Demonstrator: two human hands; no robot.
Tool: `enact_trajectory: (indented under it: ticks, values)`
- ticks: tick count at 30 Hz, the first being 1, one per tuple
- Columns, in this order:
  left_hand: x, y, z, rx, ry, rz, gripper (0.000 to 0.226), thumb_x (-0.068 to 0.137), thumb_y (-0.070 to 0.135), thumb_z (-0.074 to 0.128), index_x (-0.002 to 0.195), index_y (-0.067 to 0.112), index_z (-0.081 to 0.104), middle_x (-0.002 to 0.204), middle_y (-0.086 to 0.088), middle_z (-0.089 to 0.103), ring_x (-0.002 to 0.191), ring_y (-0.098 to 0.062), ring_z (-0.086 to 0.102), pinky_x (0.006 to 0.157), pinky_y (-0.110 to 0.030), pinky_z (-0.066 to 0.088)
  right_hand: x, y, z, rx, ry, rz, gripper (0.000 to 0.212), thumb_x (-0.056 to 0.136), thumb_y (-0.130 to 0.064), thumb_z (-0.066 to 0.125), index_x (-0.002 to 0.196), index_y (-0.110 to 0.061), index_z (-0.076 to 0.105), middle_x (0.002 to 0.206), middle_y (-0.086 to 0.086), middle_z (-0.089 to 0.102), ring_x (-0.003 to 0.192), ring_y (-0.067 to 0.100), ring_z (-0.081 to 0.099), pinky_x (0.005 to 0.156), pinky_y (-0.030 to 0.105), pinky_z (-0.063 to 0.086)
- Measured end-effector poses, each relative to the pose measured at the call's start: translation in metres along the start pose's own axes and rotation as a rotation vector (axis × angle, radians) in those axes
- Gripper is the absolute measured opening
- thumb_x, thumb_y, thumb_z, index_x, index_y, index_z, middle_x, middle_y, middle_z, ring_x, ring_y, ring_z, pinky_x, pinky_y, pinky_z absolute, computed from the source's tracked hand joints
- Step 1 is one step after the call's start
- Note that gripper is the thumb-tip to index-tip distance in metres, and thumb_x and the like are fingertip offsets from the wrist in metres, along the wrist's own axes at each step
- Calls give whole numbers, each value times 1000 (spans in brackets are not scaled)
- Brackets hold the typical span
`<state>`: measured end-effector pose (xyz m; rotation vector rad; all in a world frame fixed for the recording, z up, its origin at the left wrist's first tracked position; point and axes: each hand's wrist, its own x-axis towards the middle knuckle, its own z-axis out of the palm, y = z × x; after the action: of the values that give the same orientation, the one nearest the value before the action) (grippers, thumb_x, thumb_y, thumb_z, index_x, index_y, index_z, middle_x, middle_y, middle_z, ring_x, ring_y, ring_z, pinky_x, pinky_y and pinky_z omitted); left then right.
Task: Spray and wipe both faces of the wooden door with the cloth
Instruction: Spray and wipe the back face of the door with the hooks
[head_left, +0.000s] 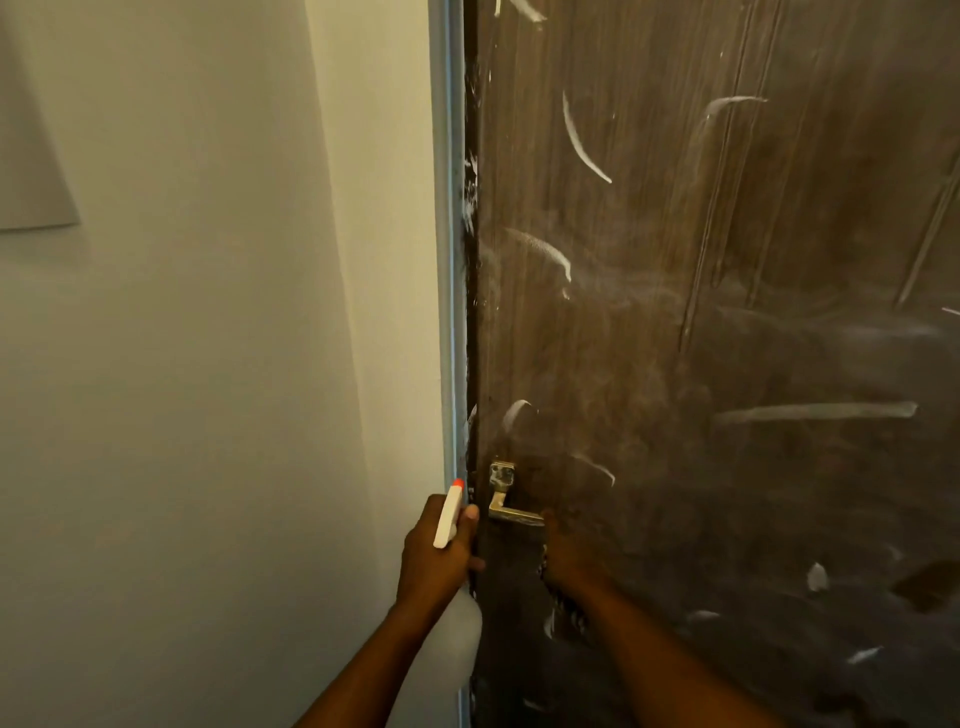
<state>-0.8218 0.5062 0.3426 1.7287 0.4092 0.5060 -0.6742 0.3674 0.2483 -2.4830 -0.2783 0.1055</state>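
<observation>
The dark wooden door (727, 312) fills the right side of the view, streaked with white foam smears and wet wipe marks. My left hand (436, 556) grips a white spray bottle (449, 514) with an orange nozzle tip, held upright near the door's edge. My right hand (566, 556) reaches to the brass lever handle (511, 512) and touches its end; whether its fingers curl round the lever is hard to tell. A bit of dark patterned cloth (566, 613) seems to hang under my right wrist.
A pale blue-grey door frame (452, 260) runs vertically left of the door. A cream wall (208, 364) takes up the left half, with a lighter panel at the upper left.
</observation>
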Motion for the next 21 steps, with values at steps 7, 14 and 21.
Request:
enact_trajectory:
  ticks: [7, 14, 21]
  values:
    - [29, 17, -8, 35, -21, 25, 19, 91, 36, 55, 105, 23, 50, 83, 2, 64, 61, -24, 67, 56, -29, 58, 11, -2, -5, 86, -181, 110, 28, 97, -26, 58, 122, -14, 61, 121, 6, 64, 110, 23, 62, 93, 31, 49]
    - [65, 37, -5, 88, -28, 95, 20, 90, 20, 60, 106, 23, 49, 96, -5, 63, 76, -20, 67, 68, -33, 60, -9, -30, -81, 1476, -305, 329, 39, 101, -17, 45, 100, 9, 73, 96, 24, 72, 71, 30, 73, 58, 37, 61]
    - [93, 110, 6, -61, -48, 219, 24, 92, 19, 57, 115, 20, 49, 104, -6, 62, 81, -19, 66, 67, -26, 59, -22, -74, -148, 1584, -32, 46, 33, 100, -10, 45, 94, 1, 75, 87, 16, 76, 69, 25, 75, 61, 36, 62]
